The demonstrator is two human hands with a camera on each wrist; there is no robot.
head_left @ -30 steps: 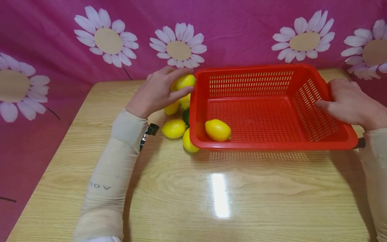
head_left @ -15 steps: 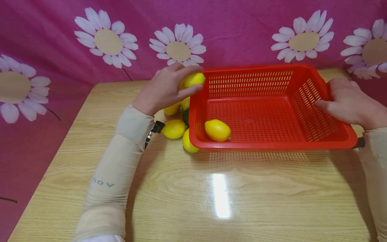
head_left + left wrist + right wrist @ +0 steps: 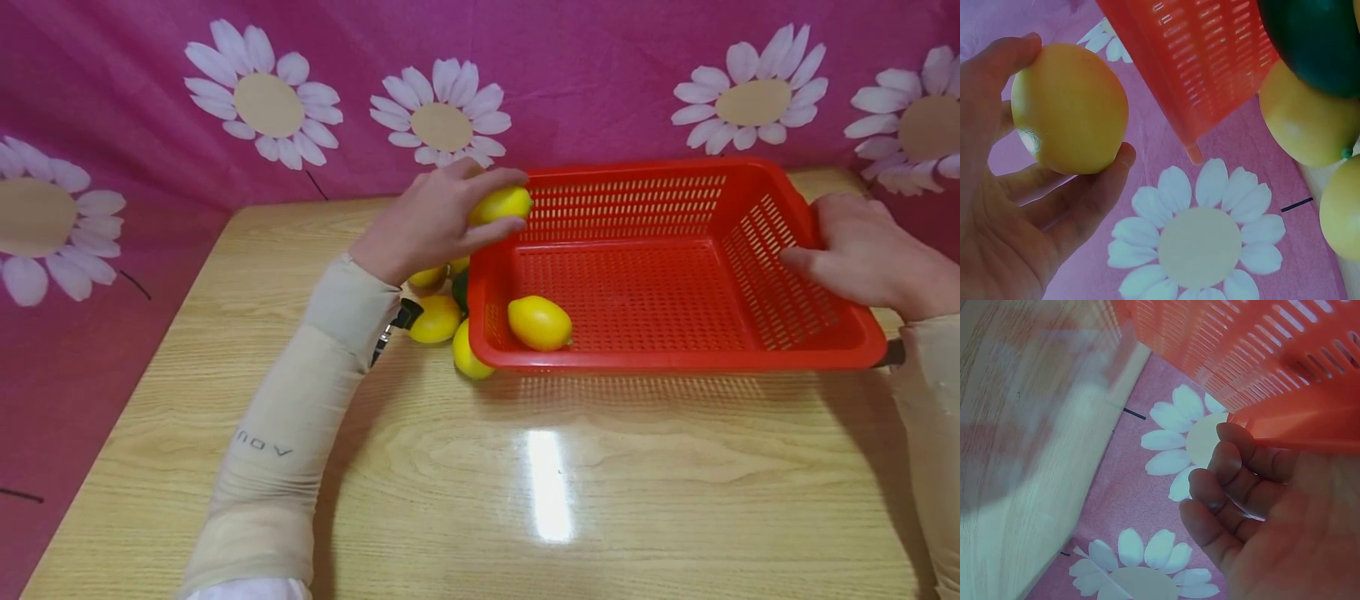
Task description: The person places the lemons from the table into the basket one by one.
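My left hand (image 3: pixel 438 212) holds a yellow lemon (image 3: pixel 501 205) between thumb and fingers, above the left rim of a red plastic basket (image 3: pixel 630 283). In the left wrist view the fingers wrap round the side of that lemon (image 3: pixel 1072 109). My right hand (image 3: pixel 873 250) grips the basket's right rim, thumb over the inner side. Seen from the right wrist, its curled fingers (image 3: pixel 1225 462) lie outside, under the rim. One lemon (image 3: pixel 540 323) rests inside the basket at the near left corner.
Left of the basket lie several more lemons (image 3: pixel 435 319) and a dark green fruit (image 3: pixel 1316 44), partly hidden by the basket and my left arm. A pink cloth with white flowers (image 3: pixel 585 83) hangs behind the wooden table (image 3: pixel 450 500).
My left hand has carried its lemon to the right, from beside the basket's left rim to over it. The right hand and basket have stayed in place.
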